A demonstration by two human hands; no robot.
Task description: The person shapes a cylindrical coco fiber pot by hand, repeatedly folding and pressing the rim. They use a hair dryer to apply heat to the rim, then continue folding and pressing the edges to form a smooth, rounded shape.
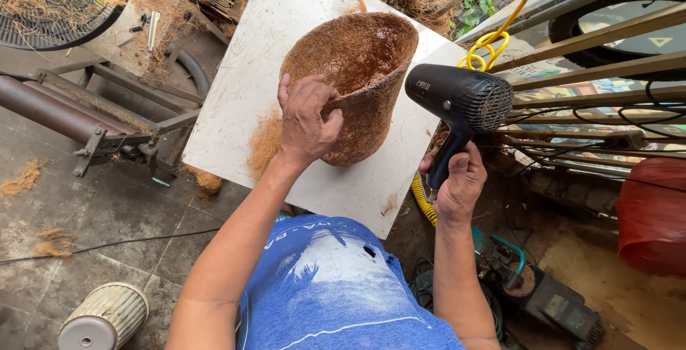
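A brown coconut-fibre pot (364, 82) stands tilted on a white board (250, 85), its open mouth facing up and right. My left hand (306, 121) grips the pot's near rim, thumb inside the mouth. My right hand (457, 182) holds a black hair dryer (457, 103) by its handle. The dryer's nozzle points at the pot's right side, very close to the wall.
Loose coconut fibre (266, 143) lies on the board by my left wrist. A rusty metal machine frame (107, 132) stands to the left, and a round wire fan guard (64, 0) filled with fibre sits at top left. A red bag (652, 214) is at the right, and a ribbed cylinder (103, 318) on the floor at bottom left.
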